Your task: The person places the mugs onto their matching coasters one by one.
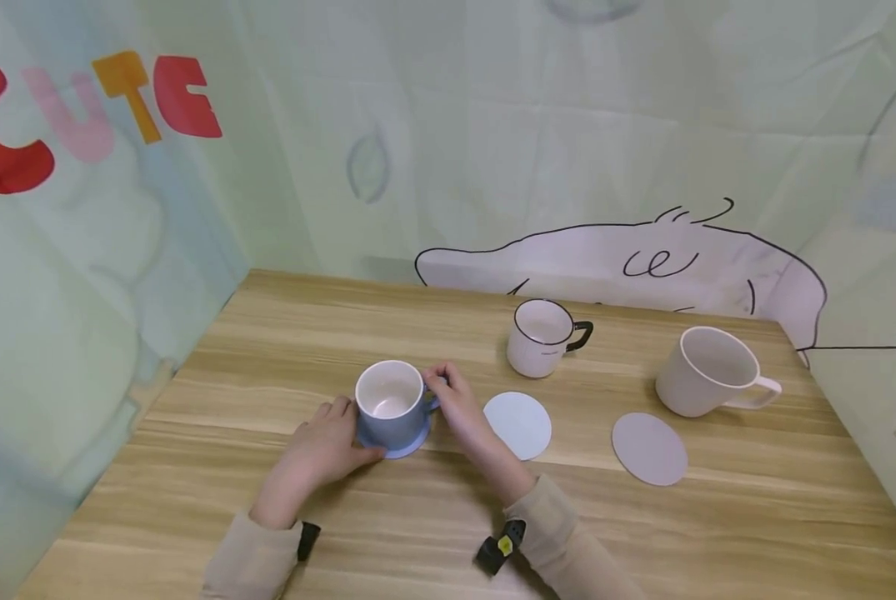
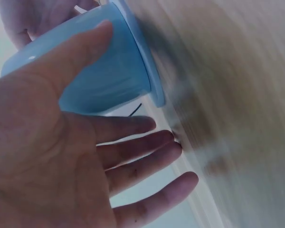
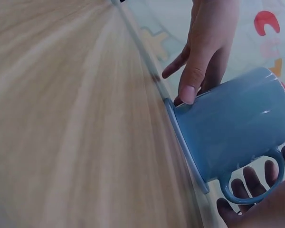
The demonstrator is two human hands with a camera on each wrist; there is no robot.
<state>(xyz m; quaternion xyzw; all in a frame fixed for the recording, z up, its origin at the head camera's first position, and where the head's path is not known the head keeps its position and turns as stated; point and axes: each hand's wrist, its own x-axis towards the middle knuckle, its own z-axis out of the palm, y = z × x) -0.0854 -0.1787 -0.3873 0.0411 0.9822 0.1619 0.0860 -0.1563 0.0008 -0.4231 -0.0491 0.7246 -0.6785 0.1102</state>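
Observation:
A blue mug (image 1: 395, 412) with a white inside stands upright on a round blue coaster (image 1: 412, 451). My left hand (image 1: 323, 446) is at its left side, the thumb against the mug's lower wall and the other fingers (image 2: 137, 173) stretched out fairly straight. On the other side, my right hand (image 1: 458, 408) holds the mug's handle (image 3: 247, 199) with thumb and fingers. Part of that grip is hidden in the head view, while the right wrist view shows several fingertips beyond the handle loop.
Farther back stand a white mug (image 1: 535, 350) with a black rim and handle, and a larger pale mug (image 1: 688, 387) to the right. A light blue round coaster (image 1: 526, 425) and a mauve one (image 1: 648, 450) lie on the wooden table (image 1: 417, 542). Printed cloth hangs behind.

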